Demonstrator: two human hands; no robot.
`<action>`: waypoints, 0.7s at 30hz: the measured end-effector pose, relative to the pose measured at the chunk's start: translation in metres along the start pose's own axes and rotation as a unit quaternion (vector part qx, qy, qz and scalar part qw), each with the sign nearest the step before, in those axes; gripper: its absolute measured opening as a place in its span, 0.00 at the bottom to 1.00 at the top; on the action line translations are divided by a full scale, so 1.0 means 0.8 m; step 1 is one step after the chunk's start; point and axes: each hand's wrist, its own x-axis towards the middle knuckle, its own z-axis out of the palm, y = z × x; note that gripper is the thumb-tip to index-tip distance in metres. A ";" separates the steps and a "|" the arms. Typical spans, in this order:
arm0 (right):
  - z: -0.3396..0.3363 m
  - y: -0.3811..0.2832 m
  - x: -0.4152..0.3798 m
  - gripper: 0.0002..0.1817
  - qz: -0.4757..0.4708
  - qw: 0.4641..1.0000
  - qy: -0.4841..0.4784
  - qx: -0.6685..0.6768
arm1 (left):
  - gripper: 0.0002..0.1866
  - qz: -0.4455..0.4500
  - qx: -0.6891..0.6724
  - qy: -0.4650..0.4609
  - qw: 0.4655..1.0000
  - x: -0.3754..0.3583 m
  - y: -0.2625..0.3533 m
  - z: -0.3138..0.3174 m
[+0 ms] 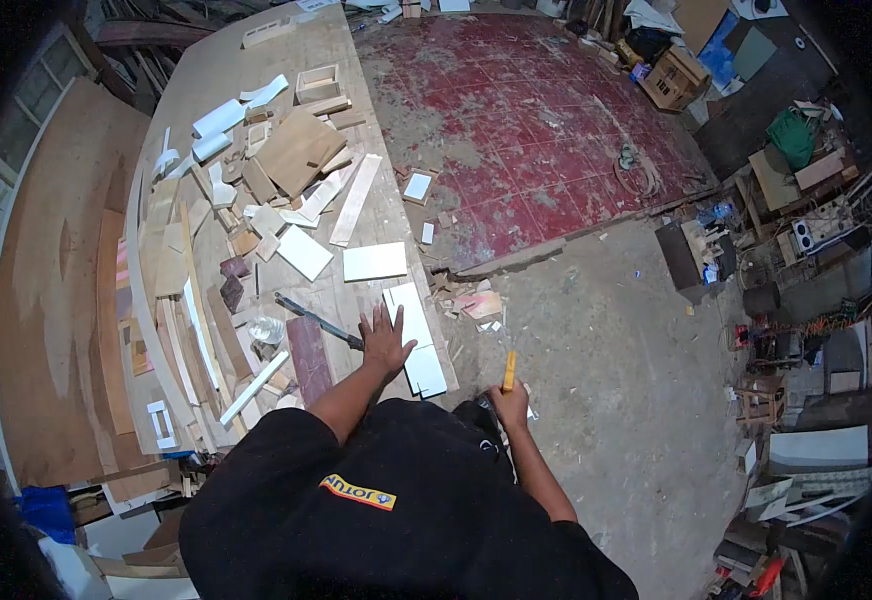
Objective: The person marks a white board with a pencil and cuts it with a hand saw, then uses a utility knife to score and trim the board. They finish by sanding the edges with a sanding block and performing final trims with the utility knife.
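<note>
In right hand (511, 403), one yellow tool (509, 371).

A coil (638, 178) lies on the red floor (546, 120), a carton (674, 80) near its edge; green bag (794, 138) at right, blue cloth (46, 515) at lower left

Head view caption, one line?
Left hand at a white board on the cluttered bench, right hand holding a yellow tool.
</note>
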 end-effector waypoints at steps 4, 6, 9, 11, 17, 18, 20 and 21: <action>0.050 0.008 0.025 0.18 -0.076 0.992 -0.010 0.099 | 0.50 -0.021 -0.010 -0.003 1.000 0.006 0.010 0.004; 0.070 0.005 0.037 0.23 -0.088 0.994 -0.064 0.000 | 0.50 -0.025 -0.010 0.001 1.000 0.006 0.010 0.012; 0.090 -0.018 0.038 0.29 -0.157 0.985 -0.062 -0.035 | 0.49 -0.026 -0.025 0.021 0.999 0.006 0.012 0.018; 0.097 -0.027 0.042 0.32 -0.157 0.983 -0.096 -0.023 | 0.48 -0.027 -0.036 0.041 0.998 0.004 0.012 0.021; 0.114 -0.043 0.047 0.28 -0.172 0.974 -0.141 0.036 | 0.46 -0.018 -0.029 0.069 0.997 0.009 0.013 0.036; 0.115 -0.042 0.049 0.28 -0.161 0.975 -0.151 0.035 | 0.46 -0.019 -0.030 0.068 0.997 0.011 0.015 0.035; 0.120 -0.042 0.057 0.28 -0.135 0.979 -0.153 0.026 | 0.44 -0.002 -0.029 0.061 0.998 0.017 0.027 0.035; 0.122 -0.040 0.061 0.28 -0.109 0.982 -0.154 0.018 | 0.44 -0.002 -0.030 0.060 0.998 0.020 0.033 0.034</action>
